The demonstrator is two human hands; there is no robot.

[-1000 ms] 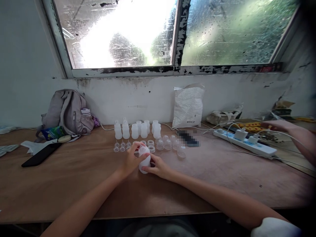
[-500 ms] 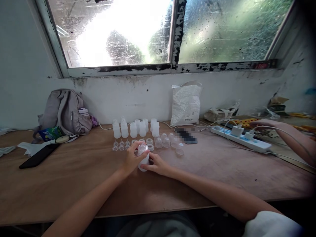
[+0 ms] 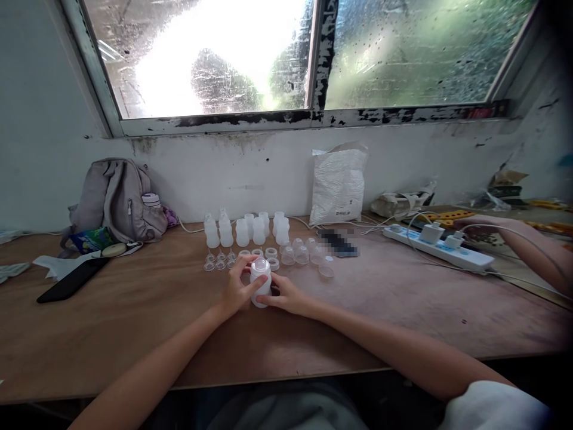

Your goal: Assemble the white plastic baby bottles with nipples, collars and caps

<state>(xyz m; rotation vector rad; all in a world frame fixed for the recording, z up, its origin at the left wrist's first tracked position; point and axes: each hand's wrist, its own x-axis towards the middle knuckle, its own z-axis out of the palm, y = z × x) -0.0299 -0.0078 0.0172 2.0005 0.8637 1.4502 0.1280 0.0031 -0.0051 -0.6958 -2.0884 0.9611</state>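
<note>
A small translucent white baby bottle (image 3: 261, 294) stands nearly upright on the table in front of me, with a clear, shiny piece at its top. My left hand (image 3: 239, 285) is closed round its left side, thumb across the front. From the right, my right hand (image 3: 289, 295) grips the lower part of the same bottle. Just behind are pale collar rings (image 3: 271, 253), partly hidden by my left hand and the bottle. Clear bottle teats (image 3: 209, 261) sit in rows to their left, and clear domed caps (image 3: 301, 255) to their right. Several more white bottles (image 3: 242, 233) line the back.
On the left lie a grey backpack (image 3: 117, 200) and a black flat case (image 3: 74, 280). A white plastic bag (image 3: 339, 186) leans on the wall near a dark phone (image 3: 339, 243). Rightward are a power strip (image 3: 441, 248) with cables and another person's arm (image 3: 532, 248).
Both hands stay on the bottle, with only small finger shifts; its clear top shows a little more openly now. The view has tilted slightly.
</note>
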